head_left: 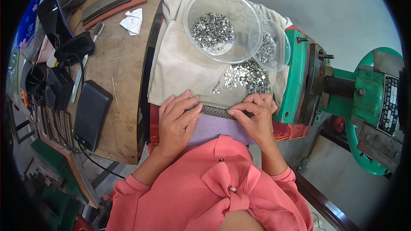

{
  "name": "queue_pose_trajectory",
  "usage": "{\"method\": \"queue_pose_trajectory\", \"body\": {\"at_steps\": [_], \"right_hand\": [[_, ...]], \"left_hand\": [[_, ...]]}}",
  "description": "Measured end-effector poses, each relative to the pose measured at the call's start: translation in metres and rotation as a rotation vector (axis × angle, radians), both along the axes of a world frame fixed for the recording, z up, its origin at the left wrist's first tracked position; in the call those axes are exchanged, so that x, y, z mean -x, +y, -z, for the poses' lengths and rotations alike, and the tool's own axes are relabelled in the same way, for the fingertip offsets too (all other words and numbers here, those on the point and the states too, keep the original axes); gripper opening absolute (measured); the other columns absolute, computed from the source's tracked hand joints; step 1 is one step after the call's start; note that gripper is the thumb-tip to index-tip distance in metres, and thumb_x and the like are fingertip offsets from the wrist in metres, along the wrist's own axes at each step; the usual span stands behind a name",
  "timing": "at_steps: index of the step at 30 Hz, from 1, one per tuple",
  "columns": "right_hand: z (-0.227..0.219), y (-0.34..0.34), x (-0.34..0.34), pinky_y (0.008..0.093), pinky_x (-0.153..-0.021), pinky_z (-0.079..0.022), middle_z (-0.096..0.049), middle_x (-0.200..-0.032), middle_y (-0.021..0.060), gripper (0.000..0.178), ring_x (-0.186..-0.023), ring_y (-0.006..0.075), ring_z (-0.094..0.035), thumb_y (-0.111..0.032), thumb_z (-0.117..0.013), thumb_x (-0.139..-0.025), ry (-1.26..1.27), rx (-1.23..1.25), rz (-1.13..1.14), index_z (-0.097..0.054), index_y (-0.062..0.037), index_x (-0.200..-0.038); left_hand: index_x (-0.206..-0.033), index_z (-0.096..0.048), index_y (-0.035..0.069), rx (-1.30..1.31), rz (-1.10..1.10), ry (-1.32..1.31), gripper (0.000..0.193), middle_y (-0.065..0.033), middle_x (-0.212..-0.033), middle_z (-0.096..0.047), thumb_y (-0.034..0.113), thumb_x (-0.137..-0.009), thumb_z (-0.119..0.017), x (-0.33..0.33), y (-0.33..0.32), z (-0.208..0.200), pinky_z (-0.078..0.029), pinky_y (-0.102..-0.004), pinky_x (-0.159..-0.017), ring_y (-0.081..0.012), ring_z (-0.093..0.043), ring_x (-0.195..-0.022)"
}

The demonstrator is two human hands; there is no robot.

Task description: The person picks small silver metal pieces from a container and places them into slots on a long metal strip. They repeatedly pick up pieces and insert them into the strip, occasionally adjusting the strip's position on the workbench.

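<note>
A narrow dark metal strip (pixel 215 111) with a row of small notches or parts along it lies crosswise before me, at the cloth's near edge. My left hand (pixel 179 117) holds its left end between thumb and forefinger, the other fingers stretched over the cloth. At the right end, my right hand (pixel 256 116) has its thumb tip pressed on the strip and its fingers curled; whether a tiny part sits in that pinch is hidden. Just beyond the right hand, small shiny metal pieces (pixel 246 76) are heaped on the beige cloth (pixel 180 64).
Behind the heap stand a large clear plastic tub (pixel 188 25) and a smaller clear container (pixel 286 55), both with metal pieces inside. A green machine with a handwheel (pixel 353 134) is at right. On the wooden table (pixel 124 85) at left lie a black phone (pixel 93 113), cables and bars.
</note>
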State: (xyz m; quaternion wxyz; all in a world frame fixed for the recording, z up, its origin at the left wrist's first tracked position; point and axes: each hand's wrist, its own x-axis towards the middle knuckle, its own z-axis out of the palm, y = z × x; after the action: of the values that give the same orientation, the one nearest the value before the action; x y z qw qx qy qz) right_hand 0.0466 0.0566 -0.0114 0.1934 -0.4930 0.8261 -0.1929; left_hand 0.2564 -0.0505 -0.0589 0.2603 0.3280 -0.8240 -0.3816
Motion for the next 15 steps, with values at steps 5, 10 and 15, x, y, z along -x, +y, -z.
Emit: {"method": "queue_pose_trajectory", "body": {"at_steps": [5, 10, 15], "right_hand": [[0.000, -0.003, -0.002, 0.0402, -0.093, -0.025, -0.058, -0.085, -0.0069, 0.018, -0.096, 0.0187, -0.047, -0.034, -0.087, -0.073, 0.015, 0.024, -0.014, -0.082, -0.0195, -0.082], [0.000, 0.006, 0.006, 0.0412, -0.092, -0.025, -0.058, -0.085, -0.0070, 0.018, -0.098, 0.0193, -0.047, -0.034, -0.086, -0.073, 0.003, 0.010, 0.002, -0.082, -0.0198, -0.083], [0.000, 0.002, 0.002, 0.0414, -0.092, -0.025, -0.058, -0.086, -0.0072, 0.016, -0.098, 0.0197, -0.047, -0.033, -0.086, -0.073, 0.007, 0.022, 0.003, -0.082, -0.0204, -0.082]], "left_hand": [[-0.111, -0.076, 0.011, 0.007, 0.002, 0.000, 0.029, -0.0039, -0.121, -0.070, 0.007, -0.083, -0.076, 0.000, 0.000, 0.000, -0.038, -0.0474, -0.110, -0.0263, -0.061, -0.127], [-0.109, -0.076, 0.010, -0.019, 0.013, -0.006, 0.026, -0.0070, -0.123, -0.071, 0.007, -0.083, -0.076, -0.001, -0.001, 0.000, -0.036, -0.0491, -0.111, -0.0293, -0.060, -0.128], [-0.108, -0.077, 0.008, -0.031, 0.020, -0.011, 0.024, -0.0087, -0.123, -0.071, 0.007, -0.084, -0.075, -0.001, -0.001, -0.001, -0.035, -0.0501, -0.111, -0.0306, -0.059, -0.129]]}}
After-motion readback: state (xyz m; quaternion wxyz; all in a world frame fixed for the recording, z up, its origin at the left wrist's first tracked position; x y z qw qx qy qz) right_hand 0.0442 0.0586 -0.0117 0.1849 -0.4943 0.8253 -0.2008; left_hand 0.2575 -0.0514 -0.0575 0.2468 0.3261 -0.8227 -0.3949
